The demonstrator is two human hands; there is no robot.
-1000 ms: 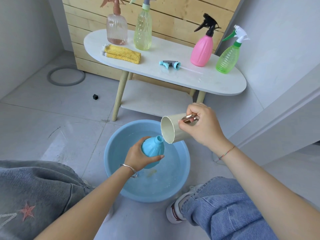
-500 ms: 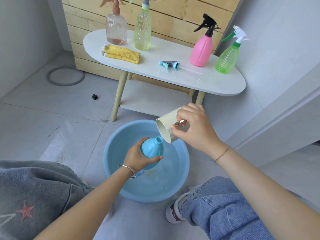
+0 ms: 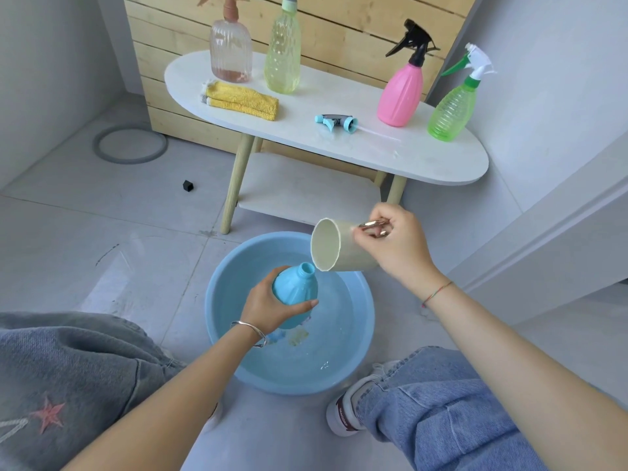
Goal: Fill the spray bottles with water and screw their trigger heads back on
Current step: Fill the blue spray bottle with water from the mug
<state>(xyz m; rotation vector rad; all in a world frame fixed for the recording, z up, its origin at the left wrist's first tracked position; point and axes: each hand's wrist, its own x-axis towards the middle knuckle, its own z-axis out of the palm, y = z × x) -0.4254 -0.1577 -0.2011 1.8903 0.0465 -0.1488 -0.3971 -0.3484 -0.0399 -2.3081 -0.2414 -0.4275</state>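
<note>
The left hand wraps around the uncapped blue bottle above the basin. The right hand pinches the tipped cream cup by its handle. The shoe lettering is unreadable.

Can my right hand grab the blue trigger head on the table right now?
Probably not yet. The right hand holds the cream cup by its handle next to the blue bottle. The trigger head lies uncovered on the table, so the way looks free once the cup is down.
</note>
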